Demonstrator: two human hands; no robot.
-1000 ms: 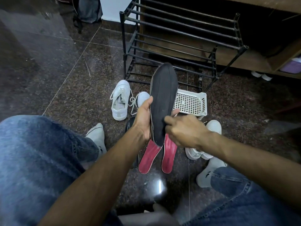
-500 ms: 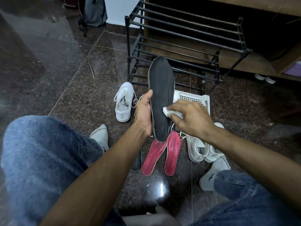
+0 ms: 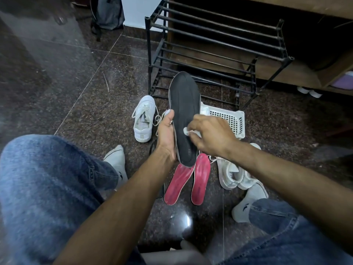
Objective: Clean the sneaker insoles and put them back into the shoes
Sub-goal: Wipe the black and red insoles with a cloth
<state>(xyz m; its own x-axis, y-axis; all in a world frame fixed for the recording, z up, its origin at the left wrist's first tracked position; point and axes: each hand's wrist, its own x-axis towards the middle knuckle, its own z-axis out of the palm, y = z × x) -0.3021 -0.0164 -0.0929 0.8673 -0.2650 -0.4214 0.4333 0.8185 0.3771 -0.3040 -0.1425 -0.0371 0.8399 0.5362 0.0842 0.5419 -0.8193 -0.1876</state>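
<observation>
Two hands work over a single black insole (image 3: pixel 185 115) in the head view. The left hand (image 3: pixel 166 136) grips the insole along its left edge, thumb laid up the rim and palm behind it, and holds it upright with the toe end pointing away from the person. The right hand (image 3: pixel 209 133) pinches a small white wipe (image 3: pixel 188 131) in curled fingers and presses it against the insole's dark face about halfway down.

Below the held insole, two red insoles (image 3: pixel 188 180) lie side by side on the dark speckled floor (image 3: pixel 95 92), heels toward the person. A white sneaker (image 3: pixel 144 119) stands just left of the left hand, laces loose. A pair of white sneakers (image 3: pixel 235 175) sits to the right, partly hidden under the right forearm. A white slotted basket (image 3: pixel 232 119) lies behind the right hand, in front of a black metal shoe rack (image 3: pixel 210 46).

The person sits with knees in blue jeans (image 3: pixel 47 188) spread to either side, and white socks (image 3: pixel 118 161) show on both feet. A grey bag (image 3: pixel 108 12) stands at the far wall.
</observation>
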